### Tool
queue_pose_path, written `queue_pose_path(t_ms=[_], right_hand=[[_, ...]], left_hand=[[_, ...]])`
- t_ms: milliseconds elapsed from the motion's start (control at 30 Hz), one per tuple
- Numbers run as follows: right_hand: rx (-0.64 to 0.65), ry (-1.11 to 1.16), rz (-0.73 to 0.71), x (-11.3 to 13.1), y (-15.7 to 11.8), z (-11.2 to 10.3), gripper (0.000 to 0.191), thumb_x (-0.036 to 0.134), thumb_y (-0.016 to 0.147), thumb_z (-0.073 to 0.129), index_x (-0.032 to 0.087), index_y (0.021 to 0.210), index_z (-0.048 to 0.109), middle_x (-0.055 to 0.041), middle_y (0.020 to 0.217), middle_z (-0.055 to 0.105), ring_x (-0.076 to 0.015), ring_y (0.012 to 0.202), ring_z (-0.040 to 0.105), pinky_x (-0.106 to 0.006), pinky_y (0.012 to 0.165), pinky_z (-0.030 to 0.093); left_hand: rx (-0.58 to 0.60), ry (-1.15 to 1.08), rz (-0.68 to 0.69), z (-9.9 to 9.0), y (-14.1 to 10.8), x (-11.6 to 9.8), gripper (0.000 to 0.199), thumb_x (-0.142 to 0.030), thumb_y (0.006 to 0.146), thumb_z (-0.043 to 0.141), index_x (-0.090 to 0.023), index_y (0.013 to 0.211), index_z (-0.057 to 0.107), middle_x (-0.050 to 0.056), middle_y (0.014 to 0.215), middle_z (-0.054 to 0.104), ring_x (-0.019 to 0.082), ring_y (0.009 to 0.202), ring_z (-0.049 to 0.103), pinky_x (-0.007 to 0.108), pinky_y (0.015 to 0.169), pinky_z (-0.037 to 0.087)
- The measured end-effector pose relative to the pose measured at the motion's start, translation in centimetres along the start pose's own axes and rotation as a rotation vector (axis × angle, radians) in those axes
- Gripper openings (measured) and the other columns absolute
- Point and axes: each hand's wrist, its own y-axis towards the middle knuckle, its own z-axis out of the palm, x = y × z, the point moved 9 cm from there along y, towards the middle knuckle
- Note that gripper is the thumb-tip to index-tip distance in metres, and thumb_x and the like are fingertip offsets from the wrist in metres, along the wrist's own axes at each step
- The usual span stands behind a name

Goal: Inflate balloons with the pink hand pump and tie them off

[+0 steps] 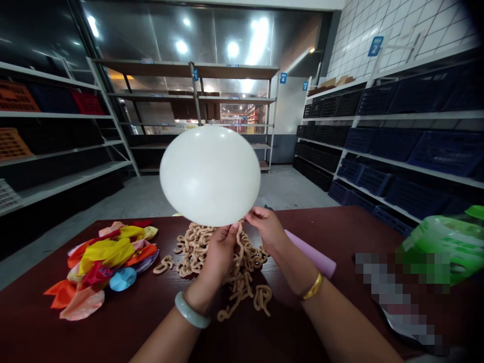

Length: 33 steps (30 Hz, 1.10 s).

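a person's two bare hands at work above a dark red-brown table [340, 227], read left to right. near the left edge and the far left corner lies a pile of limp coloured pieces [108, 254], cloth or slack balloons, one cannot tell which. toward the middle of the far edge spreads a heap of tan strands [192, 247], looped and tangled. above it stands the white balloon [209, 176], round and full. the left hand [219, 252] has thumb and fingertips closed narrowly at the balloon's underside, apparently on its neck, which is hidden. beside that thumb a single tan strand [240, 244] hangs toward the heap. the right hand [269, 229] holds its fingertips close together at the balloon's lower right; what lies between them cannot be told. farther right, a lilac cylinder [312, 252] lies beside the right forearm, and a green package [442, 247] sits by the right edge. likely faults: air could escape if the left pinch loosened; the strand could snag if drawn from so tangled a heap; the cylinder could roll if the forearm nudged it.
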Motion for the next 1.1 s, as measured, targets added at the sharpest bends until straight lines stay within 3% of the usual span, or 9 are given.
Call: queue_pose_path(t_ms=[100, 233, 433, 600, 733, 800, 933, 1100], right_hand=[[-0.090, 0.059, 0.019, -0.6, 0.0, -0.6, 0.017, 0.033, 0.066, 0.073, 0.019, 0.064, 0.063, 0.0025, 0.064, 0.063, -0.0133, 0.062, 0.054, -0.027, 0.065, 0.043], [-0.187, 0.106, 0.032, -1.6, 0.2, -1.8, 0.016, 0.032, 0.065, 0.071, 0.019, 0.065, 0.062, 0.0037, 0.060, 0.061, -0.0121, 0.058, 0.052, -0.026, 0.060, 0.041], [-0.342, 0.144, 0.018, -2.6, 1.2, -4.4, 0.019, 0.030, 0.057, 0.075, 0.019, 0.070, 0.066, 0.0022, 0.064, 0.066, -0.0155, 0.063, 0.056, -0.029, 0.063, 0.042], [-0.196, 0.122, 0.101, -2.8, 1.2, -3.1, 0.023, 0.033, 0.057, 0.079, 0.018, 0.066, 0.065, 0.0024, 0.064, 0.065, -0.0135, 0.064, 0.056, -0.028, 0.067, 0.043], [0.143, 0.098, 0.284, -3.9, -0.1, 0.6, 0.029, 0.042, 0.066, 0.077, 0.016, 0.072, 0.067, -0.0014, 0.069, 0.067, -0.0143, 0.066, 0.059, -0.029, 0.068, 0.046], [0.228, 0.108, 0.372, -5.0, -0.9, 1.6, 0.031, 0.043, 0.068, 0.077, 0.015, 0.078, 0.069, -0.0017, 0.070, 0.067, -0.0139, 0.064, 0.060, -0.028, 0.065, 0.047], [0.093, 0.215, 0.345, -6.5, -0.7, 0.8, 0.029, 0.035, 0.062, 0.082, 0.015, 0.078, 0.069, -0.0001, 0.067, 0.064, -0.0121, 0.058, 0.056, -0.027, 0.060, 0.047], [0.014, 0.260, 0.352, -7.8, -0.2, 0.1, 0.027, 0.035, 0.065, 0.081, 0.015, 0.076, 0.066, 0.0008, 0.061, 0.061, -0.0136, 0.057, 0.056, -0.027, 0.057, 0.048]], left_hand=[[0.058, -0.073, -0.059, 0.9, -0.2, 0.3, 0.029, -0.042, 0.074, 0.072, -0.016, 0.076, 0.059, -0.004, 0.061, 0.049, 0.007, 0.050, 0.038, 0.020, 0.050, 0.032], [0.179, -0.140, -0.155, 2.6, -0.8, 1.1, 0.042, -0.046, 0.076, 0.069, -0.017, 0.062, 0.042, -0.008, 0.052, 0.027, 0.005, 0.045, 0.020, 0.020, 0.043, 0.018], [0.256, -0.183, -0.264, 4.2, -1.7, 2.4, 0.042, -0.043, 0.075, 0.069, -0.018, 0.062, 0.037, -0.007, 0.054, 0.026, 0.006, 0.047, 0.019, 0.019, 0.042, 0.017], [0.235, -0.257, -0.237, 3.3, -0.7, 1.7, 0.039, -0.038, 0.079, 0.067, -0.018, 0.064, 0.037, -0.008, 0.055, 0.026, 0.005, 0.047, 0.017, 0.018, 0.042, 0.017], [0.140, -0.235, -0.191, 1.5, 0.2, 1.2, 0.039, -0.046, 0.076, 0.069, -0.017, 0.070, 0.044, -0.009, 0.055, 0.028, 0.004, 0.045, 0.019, 0.018, 0.041, 0.017], [0.091, -0.151, -0.202, 0.7, 0.5, 1.8, 0.041, -0.050, 0.074, 0.070, -0.016, 0.071, 0.047, -0.009, 0.054, 0.030, 0.004, 0.043, 0.021, 0.018, 0.041, 0.015], [0.068, -0.004, -0.217, 0.0, 0.6, 2.9, 0.044, -0.056, 0.074, 0.066, -0.015, 0.071, 0.050, -0.007, 0.052, 0.036, 0.004, 0.043, 0.025, 0.019, 0.041, 0.014], [0.141, -0.036, -0.283, 0.1, 0.7, 3.3, 0.042, -0.054, 0.074, 0.067, -0.016, 0.074, 0.050, -0.006, 0.057, 0.041, 0.004, 0.044, 0.026, 0.019, 0.042, 0.014]])
